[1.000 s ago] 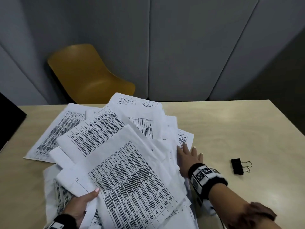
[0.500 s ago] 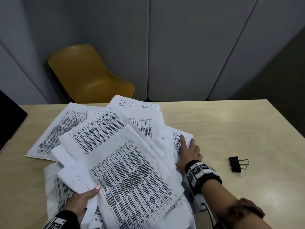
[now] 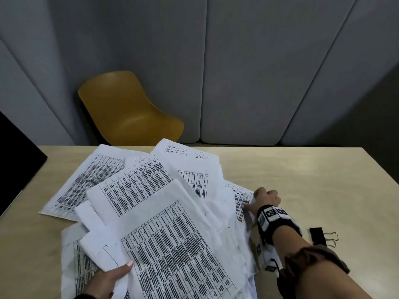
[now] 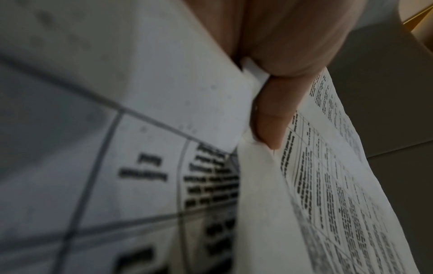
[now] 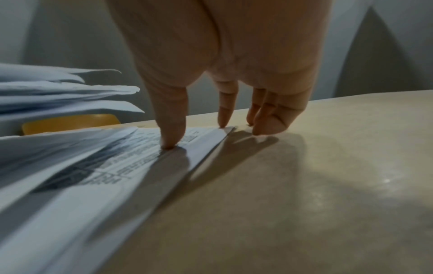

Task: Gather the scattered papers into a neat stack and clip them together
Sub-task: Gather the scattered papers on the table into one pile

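Pinning papers (image 3: 164,214) under right hand (image 3: 266,198), left hand (image 3: 108,281) gripping near edge

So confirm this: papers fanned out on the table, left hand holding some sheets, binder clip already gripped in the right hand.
Not quite. The binder clip lies untouched on the table, beside the right forearm, as the head view shows. The right hand presses its fingertips on the edge of the papers. The left hand does hold some sheets.
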